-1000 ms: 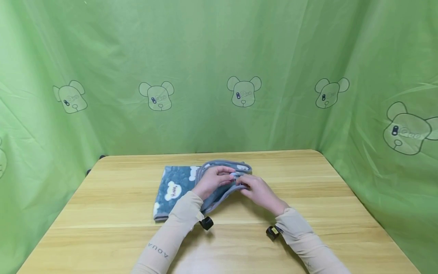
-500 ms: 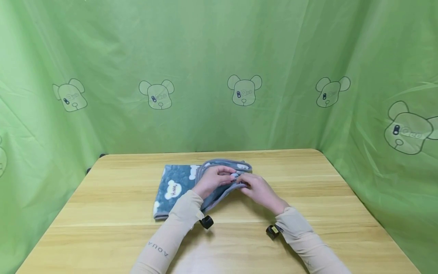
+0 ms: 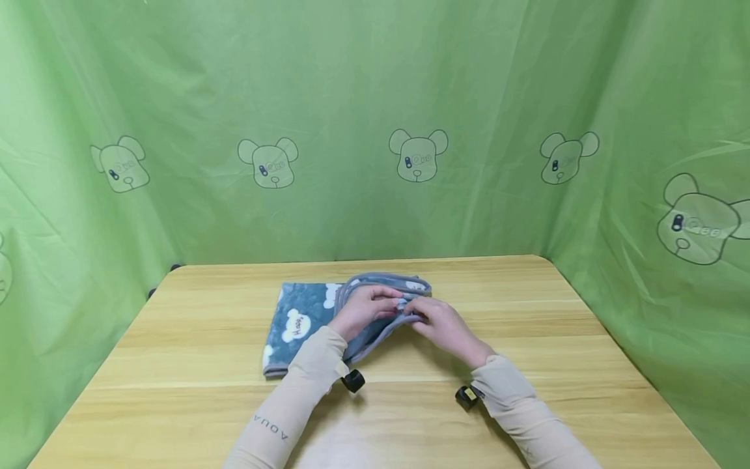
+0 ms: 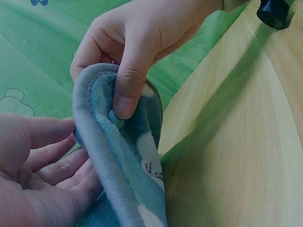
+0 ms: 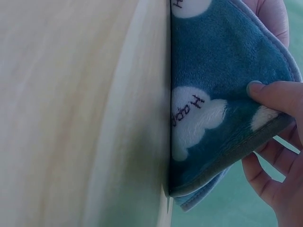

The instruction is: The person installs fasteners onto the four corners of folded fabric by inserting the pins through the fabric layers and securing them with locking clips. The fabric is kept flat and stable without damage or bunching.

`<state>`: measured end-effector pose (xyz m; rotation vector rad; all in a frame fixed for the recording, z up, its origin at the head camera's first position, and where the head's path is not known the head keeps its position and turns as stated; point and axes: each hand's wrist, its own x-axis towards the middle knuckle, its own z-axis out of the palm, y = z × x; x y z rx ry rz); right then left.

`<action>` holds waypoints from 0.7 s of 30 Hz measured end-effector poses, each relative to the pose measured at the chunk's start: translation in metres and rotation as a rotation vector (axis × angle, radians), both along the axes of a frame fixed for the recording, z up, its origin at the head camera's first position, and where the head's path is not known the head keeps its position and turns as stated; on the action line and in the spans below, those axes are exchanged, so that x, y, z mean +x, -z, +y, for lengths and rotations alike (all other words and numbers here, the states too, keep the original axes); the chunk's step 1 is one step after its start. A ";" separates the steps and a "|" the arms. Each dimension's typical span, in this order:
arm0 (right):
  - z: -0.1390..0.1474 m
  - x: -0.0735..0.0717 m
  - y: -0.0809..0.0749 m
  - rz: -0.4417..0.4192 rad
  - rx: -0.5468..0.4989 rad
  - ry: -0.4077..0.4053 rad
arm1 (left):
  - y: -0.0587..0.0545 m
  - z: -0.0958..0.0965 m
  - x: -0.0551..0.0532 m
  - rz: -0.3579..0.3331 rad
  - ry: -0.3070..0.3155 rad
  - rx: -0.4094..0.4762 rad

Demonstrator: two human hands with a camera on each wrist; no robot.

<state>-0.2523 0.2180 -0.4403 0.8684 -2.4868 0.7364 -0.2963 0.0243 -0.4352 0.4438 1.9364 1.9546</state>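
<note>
A teal plush blanket (image 3: 310,312) with white bear-shaped patches and grey edging lies folded on the table, its right part lifted and bent back. My left hand (image 3: 360,309) lies over this lifted part; in the left wrist view its thumb and finger pinch the grey edge. From the right, my right hand (image 3: 442,326) grips the corner, its thumb (image 5: 267,92) pressed on the plush and the other fingers behind. A small pale blue rounded bit (image 4: 115,119) shows beside the right thumb in the left wrist view. The fingertips of both hands are close together.
The wooden table (image 3: 527,293) extends around the blanket. Green curtain (image 3: 351,215) with printed bear heads encloses the back and sides. Black wrist cameras (image 3: 353,381) hang below both sleeves.
Both hands stay at the same place on the blanket, with only slight finger movement around the small pale bit. The blanket keeps its position.
</note>
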 end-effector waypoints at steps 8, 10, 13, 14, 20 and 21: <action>0.000 0.001 -0.002 0.018 0.018 0.020 | 0.002 -0.001 0.002 0.034 0.055 -0.071; 0.000 0.002 -0.002 0.018 0.018 0.018 | 0.001 -0.001 0.002 0.032 0.060 -0.065; 0.000 0.002 -0.003 0.012 0.015 0.012 | -0.001 -0.002 0.003 0.013 0.061 -0.059; 0.000 0.002 -0.004 0.010 0.014 0.010 | -0.002 -0.002 0.003 0.009 0.062 -0.056; 0.001 0.003 -0.005 0.007 0.013 -0.001 | -0.005 -0.004 0.003 0.006 0.057 -0.051; 0.001 0.003 -0.005 0.003 0.014 -0.002 | -0.007 -0.004 0.004 0.009 0.053 -0.051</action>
